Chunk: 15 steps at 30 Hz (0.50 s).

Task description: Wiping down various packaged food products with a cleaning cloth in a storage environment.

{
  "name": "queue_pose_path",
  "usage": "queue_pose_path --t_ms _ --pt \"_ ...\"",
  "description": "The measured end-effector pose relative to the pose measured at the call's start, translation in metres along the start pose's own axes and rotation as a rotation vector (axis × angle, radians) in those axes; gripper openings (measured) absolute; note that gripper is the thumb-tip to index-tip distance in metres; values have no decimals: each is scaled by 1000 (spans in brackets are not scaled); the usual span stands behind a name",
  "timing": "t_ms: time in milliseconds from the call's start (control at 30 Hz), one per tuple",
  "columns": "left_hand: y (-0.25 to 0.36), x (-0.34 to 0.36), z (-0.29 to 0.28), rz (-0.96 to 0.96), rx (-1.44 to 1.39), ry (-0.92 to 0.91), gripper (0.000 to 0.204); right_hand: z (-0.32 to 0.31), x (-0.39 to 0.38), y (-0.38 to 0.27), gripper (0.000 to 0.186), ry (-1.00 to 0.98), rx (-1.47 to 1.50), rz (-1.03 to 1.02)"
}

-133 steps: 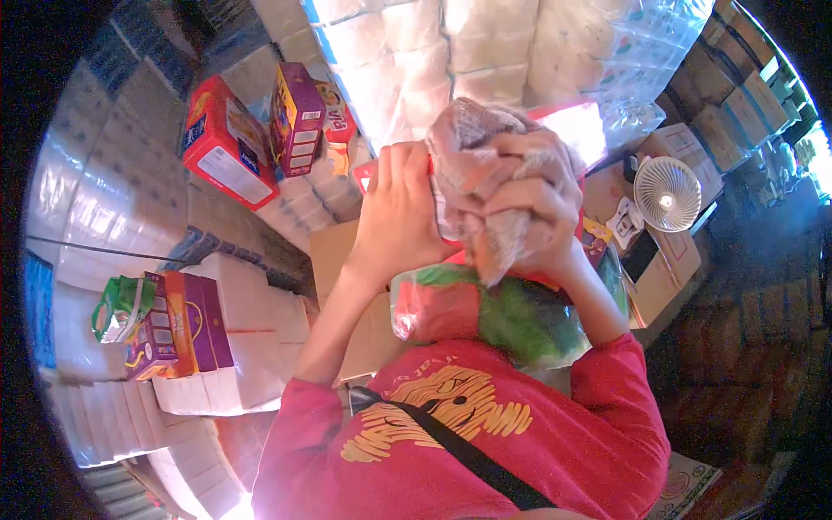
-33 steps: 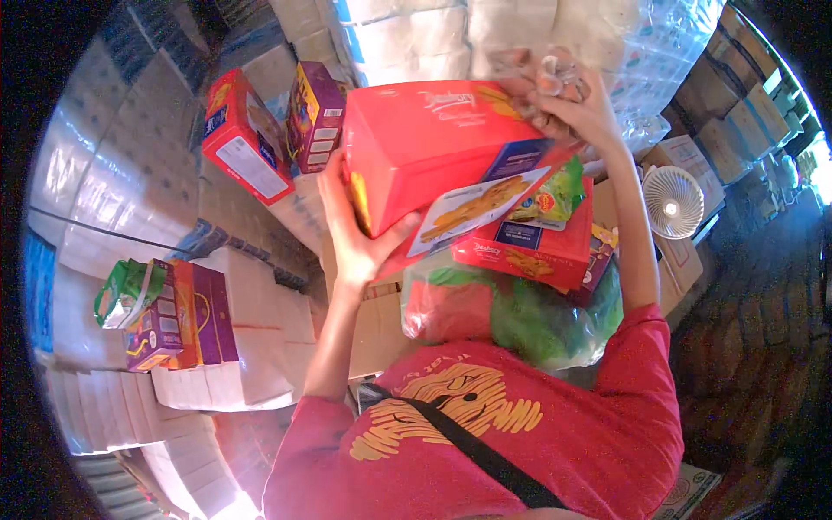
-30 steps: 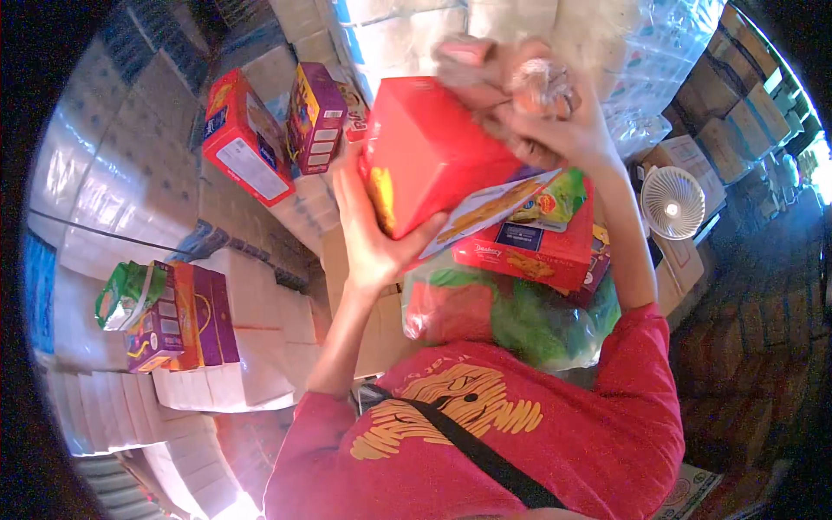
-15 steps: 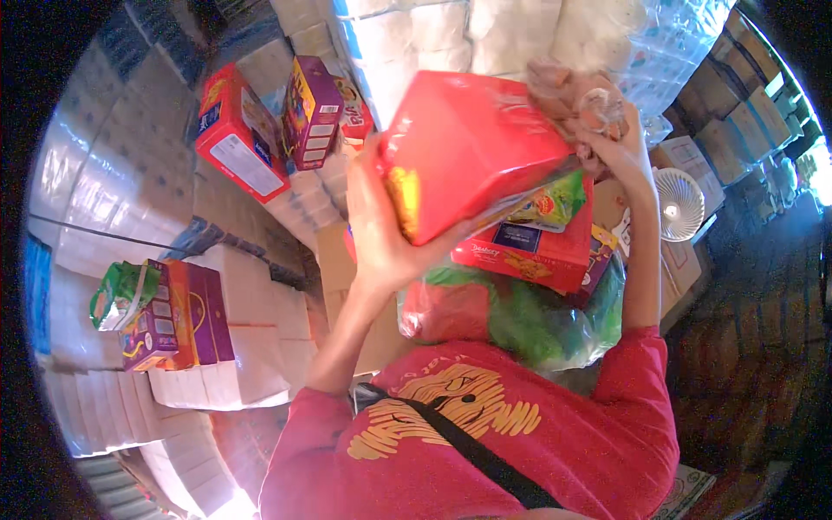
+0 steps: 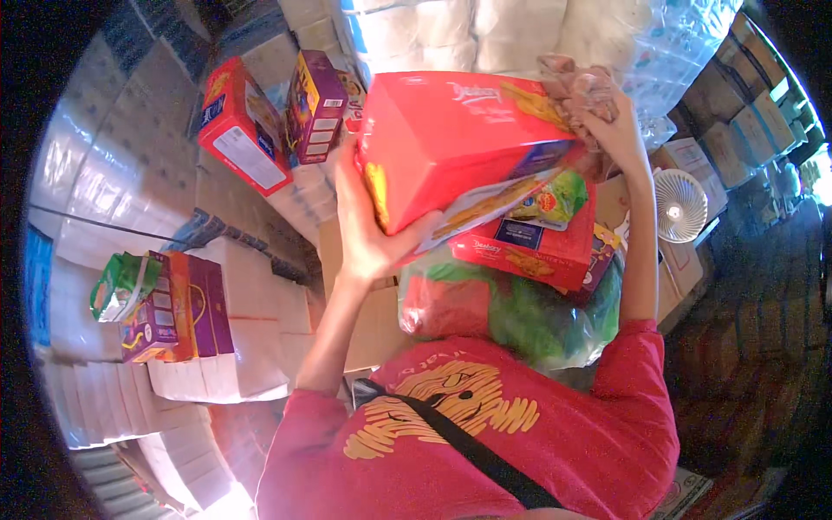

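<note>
A large glossy red biscuit box (image 5: 459, 130) is held up tilted in front of my chest. My left hand (image 5: 371, 238) is closed around its lower left corner, with the thumb along the bottom edge. At the box's far right end, my right hand (image 5: 611, 117) is closed on a crumpled brownish cloth (image 5: 568, 85) that touches the box. Below the raised box lies another red biscuit box (image 5: 530, 258), with a green snack packet (image 5: 559, 201) on top. Under these is a clear plastic bag (image 5: 563, 321) with green and red contents.
A red box (image 5: 247, 156) and a purple box (image 5: 316, 108) stand at the far left. Nearer left, purple and orange boxes (image 5: 191, 299) sit beside a green packet (image 5: 126, 286). Wrapped white bundles (image 5: 433, 39) rise behind. A white fan (image 5: 680, 205) and cartons are at right.
The red box has turned and tipped, so more of its printed face and lower side show. My right hand and the cloth stay at its right end, having shifted slightly.
</note>
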State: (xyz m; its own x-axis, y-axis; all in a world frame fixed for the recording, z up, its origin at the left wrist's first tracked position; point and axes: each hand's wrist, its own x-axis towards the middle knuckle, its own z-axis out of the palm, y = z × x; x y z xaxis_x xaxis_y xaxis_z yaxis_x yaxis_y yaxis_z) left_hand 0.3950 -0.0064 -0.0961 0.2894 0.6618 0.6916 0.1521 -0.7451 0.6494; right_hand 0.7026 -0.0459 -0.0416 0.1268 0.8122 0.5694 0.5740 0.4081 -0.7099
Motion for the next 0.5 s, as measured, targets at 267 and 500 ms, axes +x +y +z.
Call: queue_pose_path --t_ms 267,500 --pt "47 -1 16 77 256 -29 103 49 -6 -116 37 -140 514 -214" --pt "-8 -19 -5 -4 -42 -30 109 6 -7 -15 40 -46 129 25"
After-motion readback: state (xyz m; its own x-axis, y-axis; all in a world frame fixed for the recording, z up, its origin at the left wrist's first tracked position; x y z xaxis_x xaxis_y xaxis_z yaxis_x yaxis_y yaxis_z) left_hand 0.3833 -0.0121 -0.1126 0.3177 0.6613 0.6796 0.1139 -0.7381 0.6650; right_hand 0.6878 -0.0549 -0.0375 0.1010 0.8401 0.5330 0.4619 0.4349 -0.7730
